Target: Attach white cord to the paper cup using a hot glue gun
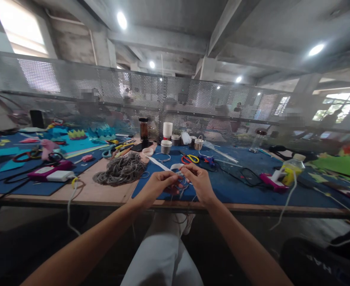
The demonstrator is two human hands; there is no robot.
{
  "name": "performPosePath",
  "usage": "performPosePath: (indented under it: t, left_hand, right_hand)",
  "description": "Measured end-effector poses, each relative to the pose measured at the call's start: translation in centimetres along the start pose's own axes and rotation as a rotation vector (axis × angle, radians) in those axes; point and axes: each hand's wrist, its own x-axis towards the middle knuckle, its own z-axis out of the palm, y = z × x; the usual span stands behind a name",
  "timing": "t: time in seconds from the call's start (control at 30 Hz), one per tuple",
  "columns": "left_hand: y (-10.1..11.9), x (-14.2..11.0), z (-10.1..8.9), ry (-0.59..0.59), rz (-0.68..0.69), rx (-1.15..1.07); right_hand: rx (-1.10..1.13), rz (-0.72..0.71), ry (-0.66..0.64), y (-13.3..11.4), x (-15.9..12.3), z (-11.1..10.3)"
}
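Note:
Both my hands meet over the front edge of the blue mat point(240, 186). My left hand point(158, 186) is closed in a pinch on a white ribbon strip point(163, 165) that runs back across the mat toward a small tape roll point(148, 151). My right hand point(199, 180) is also closed, pinching the same ribbon's near end; thin strings hang below both hands. A pile of grey cord point(122, 169) lies just left of my left hand. Red and yellow scissors point(189, 159) rest behind my right hand.
A pink-and-white glue gun point(51, 173) lies at left, another point(272, 182) at right beside a yellow-labelled bottle point(292, 169). Cups and jars point(167, 137) stand mid-table, coloured paper cutouts point(82, 137) at far left. A mesh fence point(193, 99) backs the table, with people beyond.

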Motion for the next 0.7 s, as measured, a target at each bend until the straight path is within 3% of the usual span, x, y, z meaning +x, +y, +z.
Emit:
performPosePath:
  t: [0.1,0.4,0.57,0.7]
  left_hand:
    - [0.3,-0.3,-0.3,-0.119,-0.041,-0.094]
    - [0.1,0.6,0.0,0.128,0.041,0.048]
    - [0.5,0.7,-0.4,-0.013,-0.001,-0.048]
    - [0.3,1.2,-0.7,0.033,0.016,0.007]
  right_hand:
    - [0.000,-0.002,-0.022,-0.2,0.0,-0.1]
    - [-0.017,0.008,0.005,0.4,0.4,0.1]
    - [-0.029,-0.007,0.014,0.4,0.7,0.0]
    - [-0.023,0.012,0.023,0.7,0.8,0.0]
